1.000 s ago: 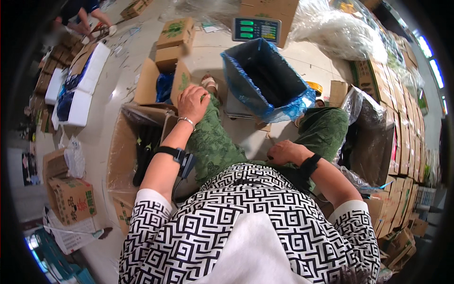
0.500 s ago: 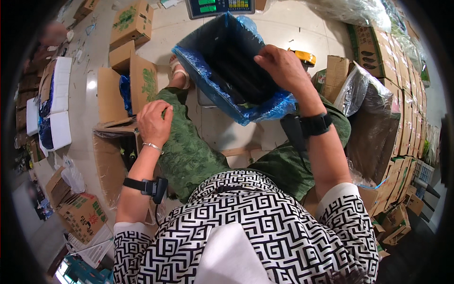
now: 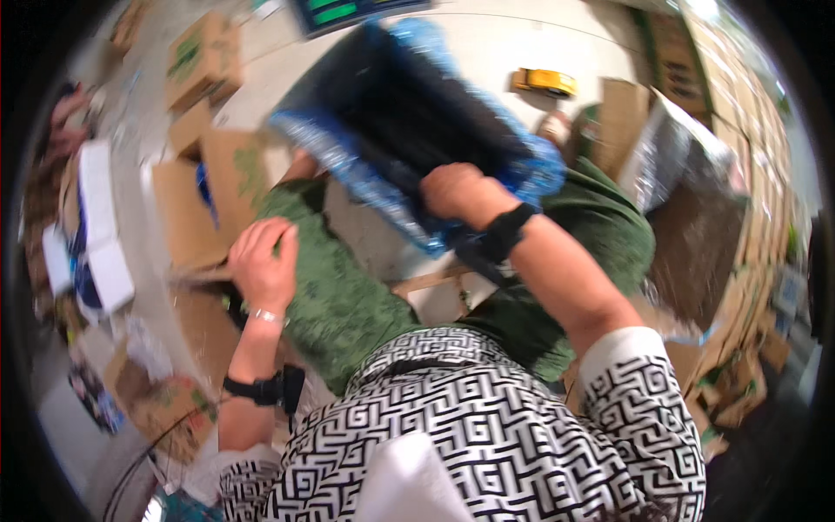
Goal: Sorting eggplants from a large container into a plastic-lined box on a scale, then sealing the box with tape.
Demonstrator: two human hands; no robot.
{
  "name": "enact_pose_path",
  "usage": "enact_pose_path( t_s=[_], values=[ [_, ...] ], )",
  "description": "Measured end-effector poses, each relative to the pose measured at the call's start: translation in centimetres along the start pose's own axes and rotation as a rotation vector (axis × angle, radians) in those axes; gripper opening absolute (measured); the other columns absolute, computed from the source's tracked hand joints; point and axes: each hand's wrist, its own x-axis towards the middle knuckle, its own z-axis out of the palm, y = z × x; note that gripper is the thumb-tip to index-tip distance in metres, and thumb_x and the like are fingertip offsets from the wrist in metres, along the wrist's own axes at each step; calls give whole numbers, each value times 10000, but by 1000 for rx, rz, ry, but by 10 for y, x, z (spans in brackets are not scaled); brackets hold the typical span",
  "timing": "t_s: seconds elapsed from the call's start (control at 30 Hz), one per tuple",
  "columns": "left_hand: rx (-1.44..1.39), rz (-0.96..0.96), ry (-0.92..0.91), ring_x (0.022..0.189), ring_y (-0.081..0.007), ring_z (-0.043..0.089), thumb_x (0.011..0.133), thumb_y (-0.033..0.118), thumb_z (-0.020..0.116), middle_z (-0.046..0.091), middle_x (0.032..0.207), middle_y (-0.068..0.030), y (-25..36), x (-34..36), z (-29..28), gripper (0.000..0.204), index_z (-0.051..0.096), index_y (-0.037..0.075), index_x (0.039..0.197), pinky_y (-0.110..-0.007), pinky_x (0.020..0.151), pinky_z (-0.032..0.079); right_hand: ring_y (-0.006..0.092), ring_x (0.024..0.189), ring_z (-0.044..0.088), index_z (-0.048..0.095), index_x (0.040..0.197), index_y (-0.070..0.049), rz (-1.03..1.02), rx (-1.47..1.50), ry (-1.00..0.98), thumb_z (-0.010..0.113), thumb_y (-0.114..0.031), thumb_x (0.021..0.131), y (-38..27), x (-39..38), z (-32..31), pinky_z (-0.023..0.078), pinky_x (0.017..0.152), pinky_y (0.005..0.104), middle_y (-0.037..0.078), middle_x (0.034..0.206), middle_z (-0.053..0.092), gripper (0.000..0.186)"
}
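Note:
In front of my legs stands a deep box lined with blue plastic film (image 3: 357, 178). Long dark vegetables that look like eggplants (image 3: 435, 130) lie inside, hard to make out in the blur. My right hand (image 3: 454, 190) reaches over the near part of this box, its fingers curled down. Whatever they grip, if anything, is hidden behind the hand. On my left knee rests my left hand (image 3: 263, 261), fingers loosely stretched, thumb apart, holding nothing.
Beyond the box stands a scale with a green display (image 3: 335, 13). A yellow object (image 3: 546, 83) lies on the floor at the far right. Open cartons (image 3: 213, 209) stand on my left. An open carton with clear plastic film (image 3: 678, 148) and stacked cartons (image 3: 757, 174) line the right.
My right hand has moved from the box's right rim toward me and left, down to its near part, and its fingers have curled. My left hand stays on the knee. The view has shifted.

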Motion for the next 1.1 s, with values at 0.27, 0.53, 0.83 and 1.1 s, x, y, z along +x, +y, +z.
enact_pose_path(
  t_s=[0.27, 0.53, 0.83, 1.1],
  values=[
    [101, 17, -128, 935, -272, 584, 851, 211, 599, 661, 952, -86, 3, -7, 7, 172, 660, 52, 878, -370, 809, 443, 320, 793, 654, 646, 801, -56, -119, 369, 613, 606, -185, 772, -26, -89, 40, 517, 655, 414, 144, 793, 667, 138],
    [126, 60, -115, 919, -298, 567, 853, 214, 588, 636, 917, -104, -8, -6, 8, 192, 656, 44, 912, -392, 827, 435, 333, 805, 608, 562, 880, -49, -92, 490, 1045, 650, -238, 791, 56, -247, 50, 486, 700, 433, 141, 818, 607, 227],
    [86, -93, -151, 842, -274, 591, 855, 195, 583, 645, 900, -120, -36, 5, 10, 210, 644, 3, 913, -361, 794, 453, 421, 1284, 323, 281, 1424, -161, 1018, 1515, 1183, 447, -586, 864, 244, -161, 121, 311, 1027, 489, 154, 1401, 365, 722],
    [123, -120, -205, 839, -261, 594, 852, 212, 586, 649, 902, -116, -37, 15, 13, 218, 648, 8, 897, -352, 786, 454, 346, 1111, 541, 606, 1183, -124, 463, 1385, 1057, 483, -535, 864, 168, -126, 98, 427, 933, 430, 194, 1136, 603, 535]
  ],
)
